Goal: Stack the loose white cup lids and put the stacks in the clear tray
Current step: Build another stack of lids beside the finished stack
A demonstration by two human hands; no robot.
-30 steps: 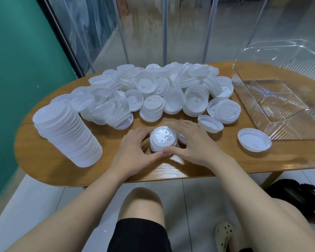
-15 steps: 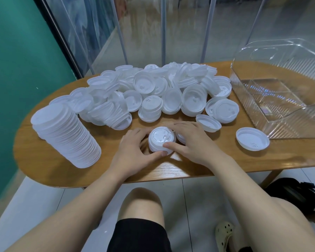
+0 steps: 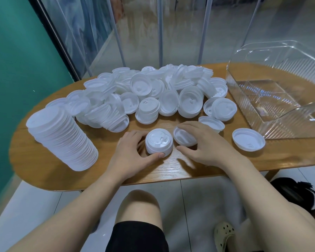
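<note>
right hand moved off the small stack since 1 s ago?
Yes. The right hand has shifted right, off the small stack, toward the clear tray, and now grips a tilted lid.

I'm sitting in what's looking like a cafe or drinks-shop back area: wooden table [image 3: 44,168] carrying a heap of disposable cup lids [image 3: 153,93], teal wall [image 3: 16,70], glass partition [image 3: 153,33] showing a polished floor beyond, tiled floor [image 3: 195,197] underfoot.

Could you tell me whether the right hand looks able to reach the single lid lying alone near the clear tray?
Probably yes: the lone lid lies upturned just right of the right hand, with only bare table between.
</note>
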